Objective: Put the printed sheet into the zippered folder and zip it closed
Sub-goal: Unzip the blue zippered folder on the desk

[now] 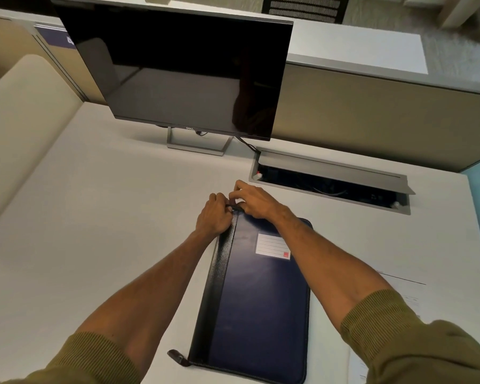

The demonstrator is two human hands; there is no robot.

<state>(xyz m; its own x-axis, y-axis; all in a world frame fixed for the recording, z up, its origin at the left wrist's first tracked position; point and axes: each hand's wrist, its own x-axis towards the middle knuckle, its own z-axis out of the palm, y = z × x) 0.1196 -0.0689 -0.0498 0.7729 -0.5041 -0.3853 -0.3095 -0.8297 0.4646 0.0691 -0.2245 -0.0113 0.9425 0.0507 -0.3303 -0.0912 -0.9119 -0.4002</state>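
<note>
Zippered folder [261, 295]: stiff, flat, smooth-skinned. Left hand [214, 217] braces spine corner; right hand [254, 200] pinches zipper pull between hands.

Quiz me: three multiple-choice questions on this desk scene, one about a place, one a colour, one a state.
1. Where do both hands meet?
A. folder's far left corner
B. beside the monitor stand
C. folder's near edge

2. What colour is the folder's front panel?
A. red
B. dark blue
C. green

3. The monitor screen is:
A. showing a document
B. dark
C. cracked

Answers:
1 A: left hand and right hand pinch at the folder corner farthest away.
2 B: navy panel, black spine.
3 B: the monitor shows only reflections.
</note>
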